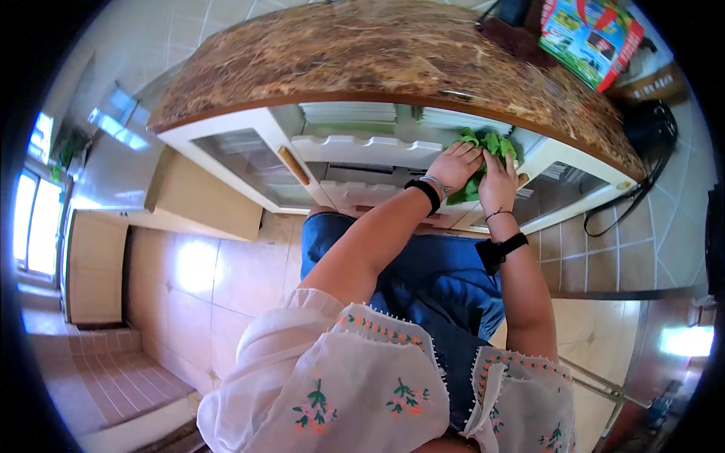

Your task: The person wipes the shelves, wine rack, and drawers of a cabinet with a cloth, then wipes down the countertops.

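A bunch of leafy greens (496,143) is at the right part of the open white cabinet, under the stone top. My left hand (455,167) lies over the left side of the leaves, its fingers bent onto them. Close beside it, my right hand (498,183) has its fingers closed around the right side of the bunch. Leaves show above and between both hands; the fingertips are partly hidden among them. Behind the greens are stacked white sheet-like items (461,121) inside the cabinet.
A brown marbled countertop (340,57) overhangs the cabinet. Its left glass door (238,155) and right glass door (563,185) stand at either side of white scalloped drawers (366,149). A colourful bag (593,38) and a black strapped bag (651,128) sit at right.
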Tool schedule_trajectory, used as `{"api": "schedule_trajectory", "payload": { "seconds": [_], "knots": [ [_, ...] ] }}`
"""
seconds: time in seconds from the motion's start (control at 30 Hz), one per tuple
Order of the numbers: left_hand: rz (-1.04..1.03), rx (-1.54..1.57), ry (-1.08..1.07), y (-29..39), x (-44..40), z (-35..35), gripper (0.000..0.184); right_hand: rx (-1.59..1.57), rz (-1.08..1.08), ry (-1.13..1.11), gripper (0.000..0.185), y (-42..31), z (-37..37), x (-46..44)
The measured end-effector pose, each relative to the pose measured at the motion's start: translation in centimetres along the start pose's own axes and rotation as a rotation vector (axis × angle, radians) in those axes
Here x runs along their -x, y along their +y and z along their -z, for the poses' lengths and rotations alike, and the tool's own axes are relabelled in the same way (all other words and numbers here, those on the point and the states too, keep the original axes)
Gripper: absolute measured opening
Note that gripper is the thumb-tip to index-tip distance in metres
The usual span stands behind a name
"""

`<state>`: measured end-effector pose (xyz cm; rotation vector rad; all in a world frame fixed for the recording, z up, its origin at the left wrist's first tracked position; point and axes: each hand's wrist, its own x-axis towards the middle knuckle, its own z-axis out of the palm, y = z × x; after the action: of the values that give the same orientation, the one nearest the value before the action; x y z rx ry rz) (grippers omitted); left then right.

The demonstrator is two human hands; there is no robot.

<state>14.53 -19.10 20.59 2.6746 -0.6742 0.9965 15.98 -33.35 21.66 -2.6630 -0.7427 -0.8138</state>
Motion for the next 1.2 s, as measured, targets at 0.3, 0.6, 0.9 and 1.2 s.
{"api": "schedule_trajectory", "payload": {
  "seconds": [0.3,0.6,0.9,1.2],
  "knots": [
    [0.023,-0.122,-0.068,-3.8,3.1,4.0,0.033,-0.074,0.026,-0.054,0.045,-6.2,-1.6,-1.1],
    [0.069,-0.189,-0.099,-8.6,8.7,7.9,0.037,-0.159,0.195,-0.024,0.046,-12.3,-3.6,-2.1],
    [0.267,-0.303,-0.153,-13.4,13.8,13.7,0.046,-0.253,0.279,-0.148,0.047,-18.7,-3.5,-3.8],
    [0.504,-0.593,-0.139,-14.0,13.9,20.2,0.049,-0.398,0.401,-0.205,0.049,-27.0,-5.3,-6.0]
  ]
}}
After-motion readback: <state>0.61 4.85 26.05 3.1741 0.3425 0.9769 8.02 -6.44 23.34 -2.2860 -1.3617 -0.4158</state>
